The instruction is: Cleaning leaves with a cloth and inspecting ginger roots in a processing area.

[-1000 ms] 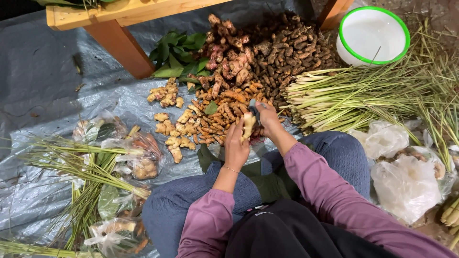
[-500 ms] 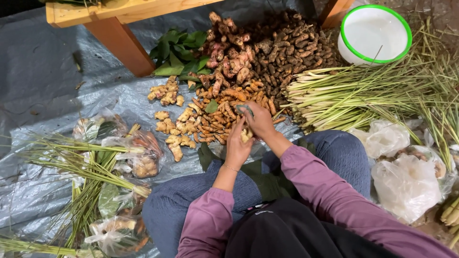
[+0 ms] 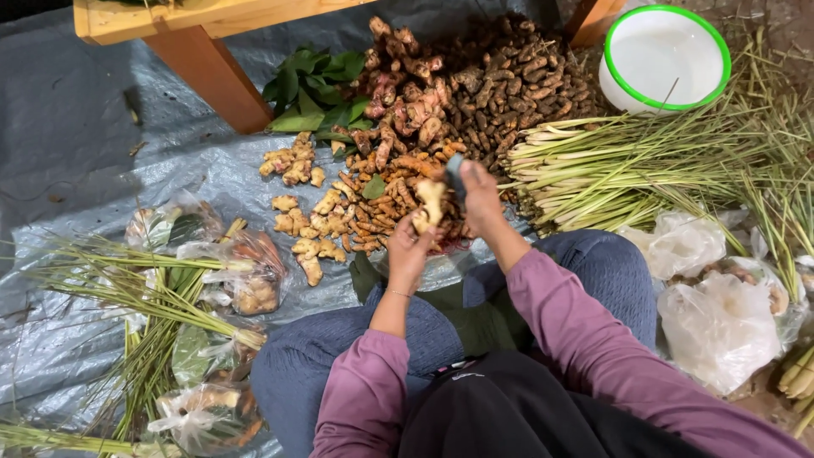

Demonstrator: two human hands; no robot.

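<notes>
Head view showed left hand point(image 3: 410, 248) closed around a knobby pale ginger root point(image 3: 429, 203); right hand point(image 3: 477, 193) pinched a dark blade point(image 3: 455, 174), crowded by the rough root pile point(image 3: 441, 110).

Root heap point(image 3: 441, 102) lies ahead on the tarp point(image 3: 76, 153), leaves point(image 3: 309, 89) to its left, lemongrass point(image 3: 644, 165) and bowl point(image 3: 666, 55) right, filled bags point(image 3: 229, 271) left of the knees.

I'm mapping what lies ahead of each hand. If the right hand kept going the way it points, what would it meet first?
Probably the heap of orange roots just beyond the right hand, then the darker root pile; depth is unclear.
</notes>
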